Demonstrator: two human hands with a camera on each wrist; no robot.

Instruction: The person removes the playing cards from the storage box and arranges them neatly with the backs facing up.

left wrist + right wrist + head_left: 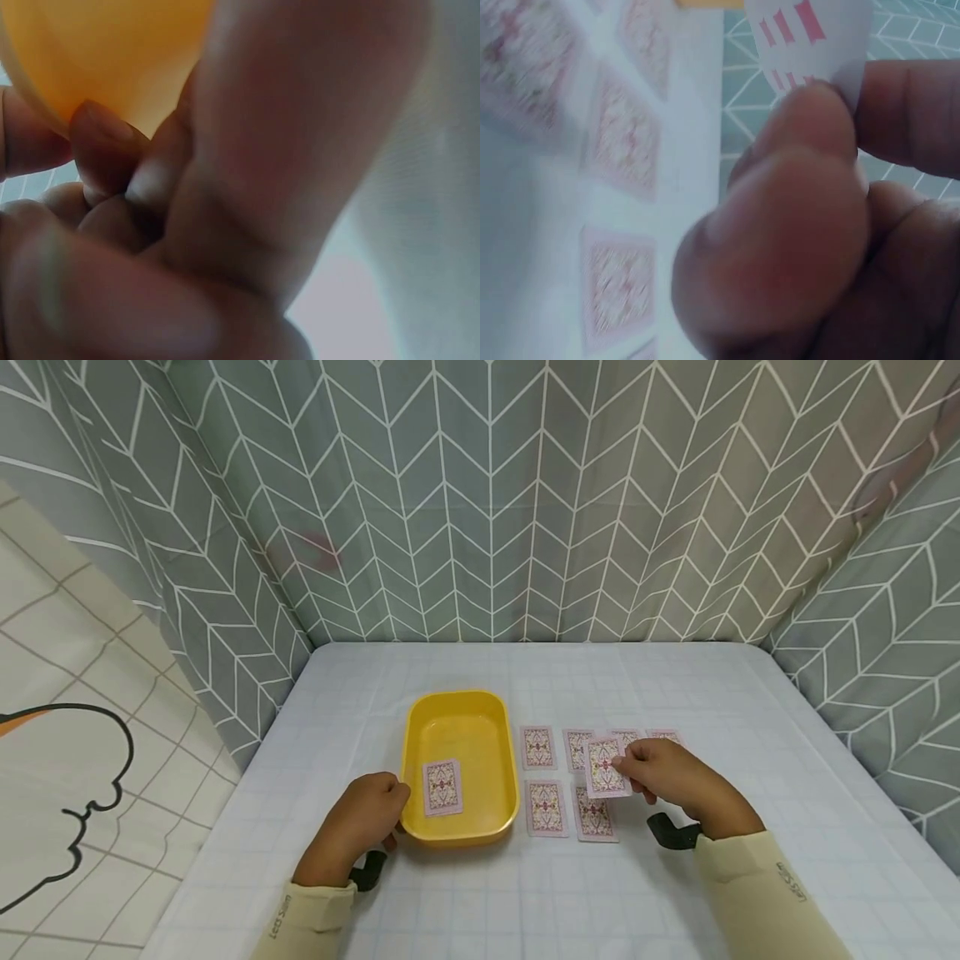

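Observation:
My right hand point(671, 777) pinches a playing card point(603, 768) by its right edge, patterned back up, over the laid-out cards. In the right wrist view, red marks show on the white face of the held card point(795, 34). My left hand point(358, 814) grips the left rim of a yellow tray point(468, 710); in the left wrist view, curled fingers point(109, 146) lie against the rim. Inside the tray lies another playing card point(442, 789), back up. The held card overlaps a lower-row card point(596, 821) in the head view.
Right of the tray, playing cards lie back up in two rows: several at the back, including a card point(537, 747) nearest the tray, and a front-row card point(546, 808) beside the overlapped one. A white cloth covers the table point(465, 910). Grey patterned curtains point(495, 510) surround it.

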